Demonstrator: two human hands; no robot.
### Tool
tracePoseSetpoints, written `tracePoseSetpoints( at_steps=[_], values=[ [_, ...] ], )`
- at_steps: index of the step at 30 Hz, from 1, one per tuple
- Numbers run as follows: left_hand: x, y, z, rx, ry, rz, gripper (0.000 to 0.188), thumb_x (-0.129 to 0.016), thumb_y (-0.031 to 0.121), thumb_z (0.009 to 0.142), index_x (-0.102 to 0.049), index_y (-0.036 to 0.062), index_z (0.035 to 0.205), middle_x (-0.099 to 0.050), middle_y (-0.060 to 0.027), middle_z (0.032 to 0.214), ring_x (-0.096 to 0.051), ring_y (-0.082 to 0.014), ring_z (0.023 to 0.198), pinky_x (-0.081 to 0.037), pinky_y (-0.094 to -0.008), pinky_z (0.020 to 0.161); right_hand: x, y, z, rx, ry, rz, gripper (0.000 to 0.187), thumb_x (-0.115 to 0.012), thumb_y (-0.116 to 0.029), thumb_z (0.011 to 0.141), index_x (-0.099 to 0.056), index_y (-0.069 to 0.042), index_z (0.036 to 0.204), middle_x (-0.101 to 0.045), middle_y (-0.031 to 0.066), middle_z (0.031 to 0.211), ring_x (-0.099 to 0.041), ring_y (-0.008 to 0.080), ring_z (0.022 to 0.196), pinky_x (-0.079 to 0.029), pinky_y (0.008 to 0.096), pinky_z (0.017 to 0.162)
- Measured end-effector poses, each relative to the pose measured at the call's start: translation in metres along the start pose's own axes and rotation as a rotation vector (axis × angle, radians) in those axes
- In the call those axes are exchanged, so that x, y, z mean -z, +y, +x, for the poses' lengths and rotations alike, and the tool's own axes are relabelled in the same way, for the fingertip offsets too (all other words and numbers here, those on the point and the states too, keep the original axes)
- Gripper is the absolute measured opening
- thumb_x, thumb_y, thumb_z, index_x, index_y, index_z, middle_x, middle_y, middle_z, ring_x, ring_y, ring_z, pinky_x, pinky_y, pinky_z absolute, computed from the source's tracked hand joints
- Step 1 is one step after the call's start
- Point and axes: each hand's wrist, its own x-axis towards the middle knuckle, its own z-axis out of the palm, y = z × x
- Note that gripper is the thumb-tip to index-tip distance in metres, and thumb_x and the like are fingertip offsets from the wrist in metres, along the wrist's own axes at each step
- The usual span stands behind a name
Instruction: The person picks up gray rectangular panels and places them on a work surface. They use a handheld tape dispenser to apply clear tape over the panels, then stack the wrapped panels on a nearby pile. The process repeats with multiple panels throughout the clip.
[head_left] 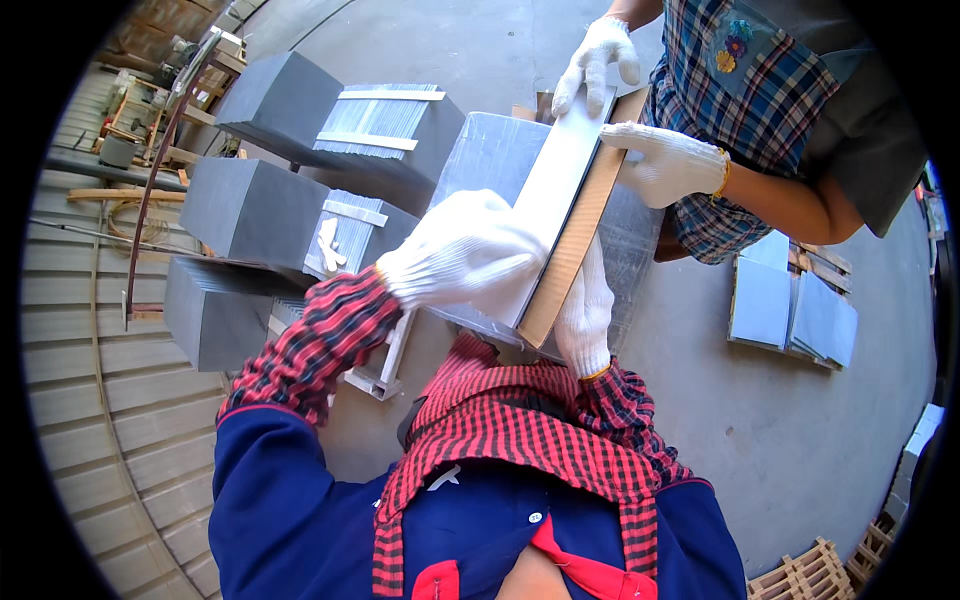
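Observation:
A long white panel (563, 150) with a dark edge slants away from me above a grey block-like stack (485, 150). Along its right side runs a brown cardboard strip (580, 228). My left hand (470, 250), in a white knit glove, is closed over the panel's near left part, fingertips partly out of sight. On the other side, my gloved right hand (587, 315) grips the cardboard's near end, its fingers partly hidden behind it. Opposite me, a co-worker's gloved hand (602, 62) presses on the panel's far end, and their other gloved hand (668, 165) touches the cardboard's outer side.
Several dark grey blocks of stacked sheets (255, 210) stand to the left, some with pale strips across them. White gloves (329, 245) lie on one stack. Light sheets on a pallet (762, 300) are at right. Wooden pallets (805, 575) sit at the lower right.

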Motion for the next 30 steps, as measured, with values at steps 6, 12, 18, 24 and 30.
tracePoseSetpoints(
  at_steps=[6,12,18,24,30],
  values=[
    [-0.057,-0.019,0.050,0.644,0.345,-0.351,0.074,-0.062,0.032,0.093,-0.029,0.0068,0.154,-0.035,-0.0252,0.155,-0.042,-0.0431,0.138,-0.033,-0.0434,0.115,-0.016,0.001,0.009,0.082,-0.014,0.237,0.060,-0.043,-0.028,0.106,-0.025,0.003,0.155,-0.041,0.0191,0.152,-0.044,0.0255,0.136,-0.037,0.0323,0.111],
    [-0.059,-0.007,0.058,0.820,0.248,-0.525,0.082,-0.060,0.041,0.094,-0.017,0.0160,0.159,-0.041,-0.0232,0.153,-0.045,-0.0395,0.138,-0.037,-0.0423,0.111,-0.023,0.009,0.004,0.120,0.017,-0.125,0.066,-0.043,-0.030,0.105,-0.016,0.002,0.157,-0.031,0.0217,0.157,-0.035,0.0304,0.142,-0.031,0.0356,0.114],
    [-0.062,-0.023,0.049,0.742,0.330,-0.698,0.072,-0.054,0.038,0.099,-0.021,0.0139,0.158,-0.044,-0.0221,0.149,-0.047,-0.0386,0.135,-0.037,-0.0419,0.112,-0.037,-0.018,0.013,0.121,0.039,-0.214,0.071,-0.047,-0.028,0.103,-0.014,0.001,0.158,-0.019,0.0280,0.161,-0.025,0.0420,0.147,-0.025,0.0417,0.119],
    [-0.086,-0.047,0.031,0.520,0.445,-0.665,0.058,-0.048,0.034,0.104,-0.033,0.0089,0.154,-0.045,-0.0188,0.150,-0.048,-0.0319,0.134,-0.037,-0.0391,0.113,-0.052,-0.035,0.024,0.141,-0.054,-0.870,0.076,-0.057,-0.027,0.094,-0.024,0.002,0.156,-0.015,0.0320,0.159,-0.018,0.0516,0.146,-0.023,0.0529,0.117],
    [-0.079,-0.054,0.034,0.598,0.665,-1.740,0.056,-0.048,0.035,0.105,-0.036,0.0081,0.152,-0.045,-0.0169,0.150,-0.049,-0.0289,0.134,-0.038,-0.0377,0.113,-0.069,-0.056,0.036,0.096,-0.016,-1.006,0.072,-0.061,-0.025,0.092,-0.033,-0.003,0.154,-0.024,0.0248,0.159,-0.021,0.0516,0.145,-0.027,0.0542,0.116]
  ],
)
